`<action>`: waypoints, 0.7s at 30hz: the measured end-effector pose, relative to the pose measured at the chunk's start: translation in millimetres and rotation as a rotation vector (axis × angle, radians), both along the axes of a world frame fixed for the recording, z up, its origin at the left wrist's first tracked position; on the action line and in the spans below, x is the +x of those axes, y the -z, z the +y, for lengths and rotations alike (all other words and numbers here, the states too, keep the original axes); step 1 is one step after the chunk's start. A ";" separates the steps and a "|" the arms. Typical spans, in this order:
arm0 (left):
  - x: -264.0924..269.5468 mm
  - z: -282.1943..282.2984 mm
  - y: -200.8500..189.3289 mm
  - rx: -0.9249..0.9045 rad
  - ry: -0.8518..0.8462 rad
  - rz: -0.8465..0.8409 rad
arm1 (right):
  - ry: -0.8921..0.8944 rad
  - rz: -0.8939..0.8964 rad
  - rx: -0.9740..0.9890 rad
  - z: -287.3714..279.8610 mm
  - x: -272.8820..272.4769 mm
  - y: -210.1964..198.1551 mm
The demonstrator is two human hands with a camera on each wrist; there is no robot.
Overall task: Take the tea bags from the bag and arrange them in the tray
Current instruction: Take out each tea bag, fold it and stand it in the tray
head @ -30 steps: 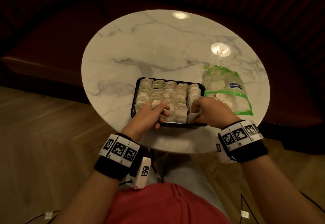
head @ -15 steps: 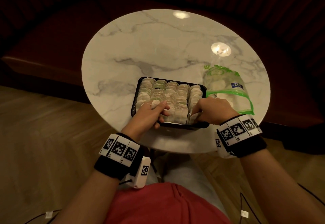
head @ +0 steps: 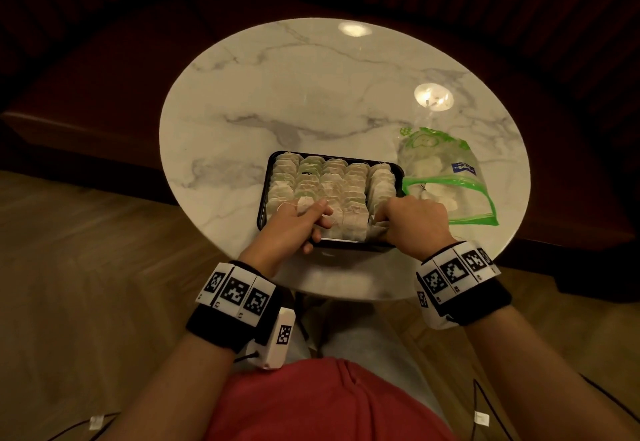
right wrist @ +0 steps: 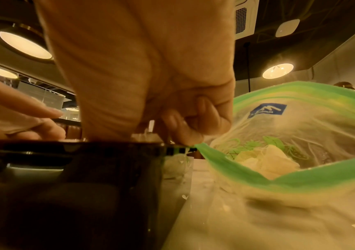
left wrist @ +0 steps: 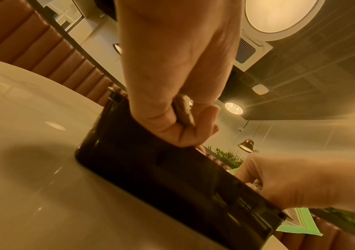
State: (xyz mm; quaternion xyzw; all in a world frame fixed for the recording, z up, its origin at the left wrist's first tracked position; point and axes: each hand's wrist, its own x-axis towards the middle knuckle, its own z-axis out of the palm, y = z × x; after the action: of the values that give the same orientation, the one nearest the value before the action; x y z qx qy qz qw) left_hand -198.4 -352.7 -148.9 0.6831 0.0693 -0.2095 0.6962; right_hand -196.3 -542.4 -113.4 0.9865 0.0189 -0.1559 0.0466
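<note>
A black tray [head: 264,181] sits near the front of the round marble table, packed with rows of upright tea bags [head: 332,184]. My left hand [head: 313,210] is over the tray's near-left corner and pinches a tea bag [head: 304,203] between thumb and fingers. That pinch shows in the left wrist view as left hand [left wrist: 185,121] above the tray wall [left wrist: 172,177]. My right hand [head: 384,219] curls into the near-right corner and holds a tea bag [head: 377,231] against the last row. The open green-zip plastic bag [head: 446,177] lies right of the tray with tea bags [right wrist: 264,162] inside.
The bag's green mouth [right wrist: 279,179] touches the tray's right rim [right wrist: 178,149]. The far and left parts of the table top [head: 277,94] are bare marble. A dark padded bench curves behind the table. The table's front edge lies just below the tray.
My right hand has shifted slightly left, deeper into the tray's near-right corner. The left hand and the tray have stayed where they were.
</note>
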 end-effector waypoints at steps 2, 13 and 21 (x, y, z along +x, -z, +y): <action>-0.3 0.4 0.7 0.005 0.006 -0.002 | 0.013 -0.034 0.022 -1.5 -1.4 1.1; 1.4 0.8 -1.7 0.007 0.009 0.008 | 0.028 0.149 0.100 -16.0 5.2 -20.5; 0.7 2.7 -5.3 -0.015 0.011 0.017 | 0.084 -0.030 0.242 -13.0 4.4 -7.4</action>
State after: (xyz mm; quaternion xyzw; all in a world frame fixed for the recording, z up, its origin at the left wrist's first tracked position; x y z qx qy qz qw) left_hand -197.7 -350.0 -143.7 0.6763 0.0702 -0.2197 0.6996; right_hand -191.9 -555.4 -105.9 0.9870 -0.0044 -0.1397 -0.0790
